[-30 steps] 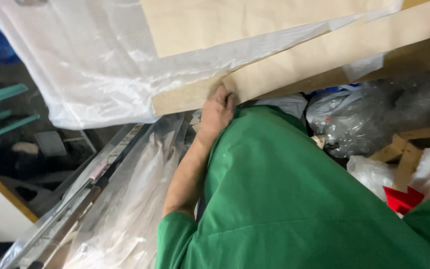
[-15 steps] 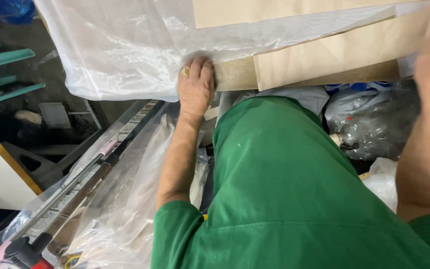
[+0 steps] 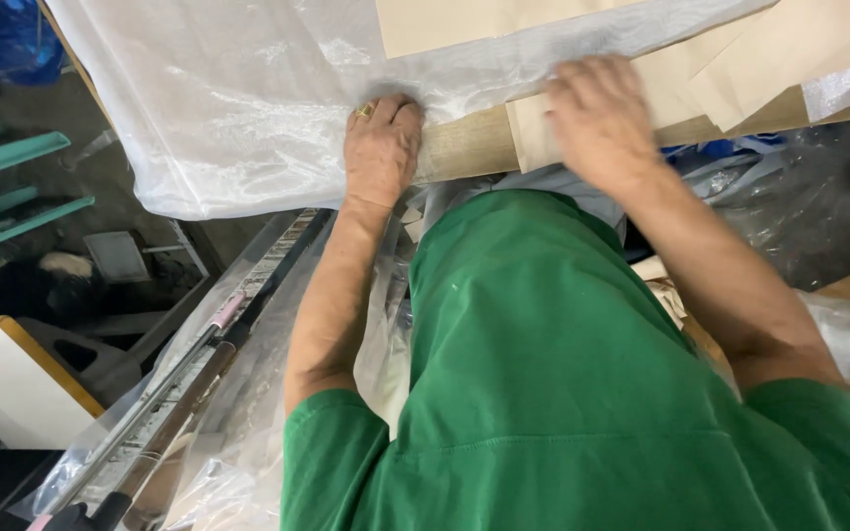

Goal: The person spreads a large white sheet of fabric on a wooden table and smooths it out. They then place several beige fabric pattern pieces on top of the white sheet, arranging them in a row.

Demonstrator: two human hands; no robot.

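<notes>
A sheet of sheer white fabric (image 3: 248, 108) lies spread over the upper left of the head view, covering the near edge of the counter (image 3: 464, 147) and hanging a little past it on the left. Tan paper sheets (image 3: 740, 69) lie beside and partly under it, running to the upper right, with one more pale sheet showing through the fabric near the top.

The left hand (image 3: 381, 147) lies palm down on the fabric right at the counter's edge, fingers curled over the cloth and bunching it slightly; a gold ring sits on one finger. It presses on the fabric rather than lifting it. The right hand (image 3: 597, 118) rests on the tan paper just beside the fabric's lower border, fingers bent and spread (it is blurred, so whether it pinches the paper or only presses on it cannot be told).

Below the hands, the person's green shirt (image 3: 563, 393) fills the lower middle. To its left, clear plastic wrapping (image 3: 248, 433) lies crumpled around long dark rods (image 3: 199, 383) that slant toward the lower left corner. Farther left stand a teal plastic stool (image 3: 2, 187) and a white board with a wooden edge (image 3: 2, 383). On the right, dark crinkled plastic bags (image 3: 809, 206) sit under the counter's edge.
</notes>
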